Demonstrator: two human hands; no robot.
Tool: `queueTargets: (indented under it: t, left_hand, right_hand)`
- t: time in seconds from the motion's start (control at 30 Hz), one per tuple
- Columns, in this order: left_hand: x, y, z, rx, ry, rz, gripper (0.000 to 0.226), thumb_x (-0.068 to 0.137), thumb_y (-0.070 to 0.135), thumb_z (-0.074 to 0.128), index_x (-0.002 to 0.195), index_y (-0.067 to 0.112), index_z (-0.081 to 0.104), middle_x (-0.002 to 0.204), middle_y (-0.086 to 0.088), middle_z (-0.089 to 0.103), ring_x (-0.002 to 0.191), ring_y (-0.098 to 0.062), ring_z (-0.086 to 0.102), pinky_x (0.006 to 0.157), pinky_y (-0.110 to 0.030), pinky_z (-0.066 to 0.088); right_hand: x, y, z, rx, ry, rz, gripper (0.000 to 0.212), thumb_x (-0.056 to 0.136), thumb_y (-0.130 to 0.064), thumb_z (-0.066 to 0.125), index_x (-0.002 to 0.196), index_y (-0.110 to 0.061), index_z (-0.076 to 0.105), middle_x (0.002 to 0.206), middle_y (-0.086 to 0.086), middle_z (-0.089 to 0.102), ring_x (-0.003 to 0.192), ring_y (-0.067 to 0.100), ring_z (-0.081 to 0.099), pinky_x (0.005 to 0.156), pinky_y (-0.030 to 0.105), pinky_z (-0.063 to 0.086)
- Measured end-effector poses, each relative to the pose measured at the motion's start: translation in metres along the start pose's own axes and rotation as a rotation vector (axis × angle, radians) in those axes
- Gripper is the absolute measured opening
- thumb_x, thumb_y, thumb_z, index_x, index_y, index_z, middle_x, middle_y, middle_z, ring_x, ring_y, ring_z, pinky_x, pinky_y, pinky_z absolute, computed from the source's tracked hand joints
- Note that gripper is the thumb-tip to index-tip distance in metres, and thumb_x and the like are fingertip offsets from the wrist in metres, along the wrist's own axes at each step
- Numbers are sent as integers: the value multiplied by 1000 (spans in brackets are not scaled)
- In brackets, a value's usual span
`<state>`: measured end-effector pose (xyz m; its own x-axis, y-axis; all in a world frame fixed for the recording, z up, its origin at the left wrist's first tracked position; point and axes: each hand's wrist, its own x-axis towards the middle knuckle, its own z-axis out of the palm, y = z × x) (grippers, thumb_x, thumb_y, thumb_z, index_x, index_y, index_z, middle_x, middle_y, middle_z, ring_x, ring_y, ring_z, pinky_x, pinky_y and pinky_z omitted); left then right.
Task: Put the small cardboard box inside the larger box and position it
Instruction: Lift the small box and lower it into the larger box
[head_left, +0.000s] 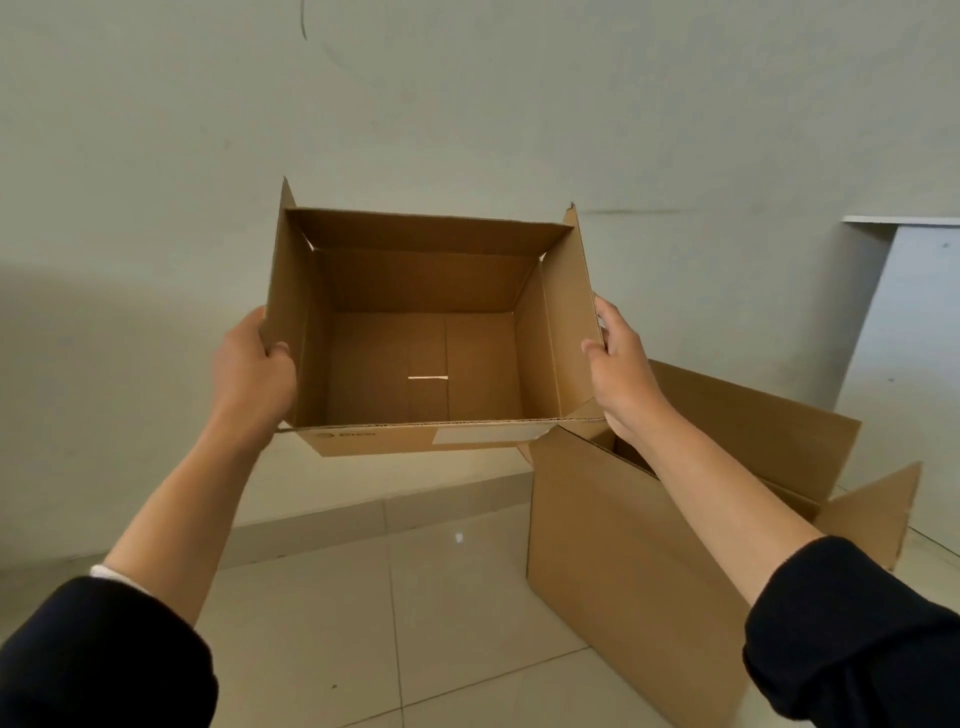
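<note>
I hold the small cardboard box (426, 332) in the air at arm's length, open side tilted toward me, its inside empty and its flaps standing up. My left hand (249, 364) grips its left wall, thumb inside the rim. My right hand (621, 364) grips its right wall. The larger box (623, 551) stands on the floor at the lower right, top open with flaps spread; my right forearm hides most of its opening. The small box hangs above and to the left of it.
A pale wall (467, 104) stands close behind the boxes, with a low skirting strip at its foot. Light floor tiles (395, 634) lie below. A white panel or furniture piece (909, 322) stands at the far right.
</note>
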<state>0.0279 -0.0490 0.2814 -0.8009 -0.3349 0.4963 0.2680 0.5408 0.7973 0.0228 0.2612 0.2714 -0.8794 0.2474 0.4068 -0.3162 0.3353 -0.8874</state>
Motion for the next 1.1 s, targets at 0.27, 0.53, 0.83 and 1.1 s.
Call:
queueTargets:
  t: [0.27,0.53,0.83,1.1]
  left_hand:
    - [23,36,-7,-13,12,71,33,89,-2,37,107,12,61,103,-20,68,94,-41,64,86,-56,54]
    - [17,48,39,-104,-15,108,35,90,-2,37,107,18,61,96,-8,67,86,-31,62,62,-28,46]
    - [-7,72,130,-213,-198,132,36,94,-2,36,115,16,59,104,-12,68,83,-30,61,72,-34,47]
    - [-22,109,199,-179,-380,252,34,97,-1,36,120,11,58,104,-14,67,84,-28,62,72,-36,53]
  right_hand:
    - [13,-29,-13,12,76,-39,55,100,-2,35,148,-29,24,158,0,23,145,22,21,113,38,27]
    - [15,-25,-51,-76,171,-43,56,100,-3,37,147,-30,24,157,0,24,144,23,23,112,39,28]
    - [-6,1,-128,-158,358,20,57,100,0,37,148,-27,24,157,1,25,144,21,24,111,34,28]
    - [-37,36,-186,-185,545,130,56,100,1,36,148,-25,26,156,1,28,144,21,25,112,35,27]
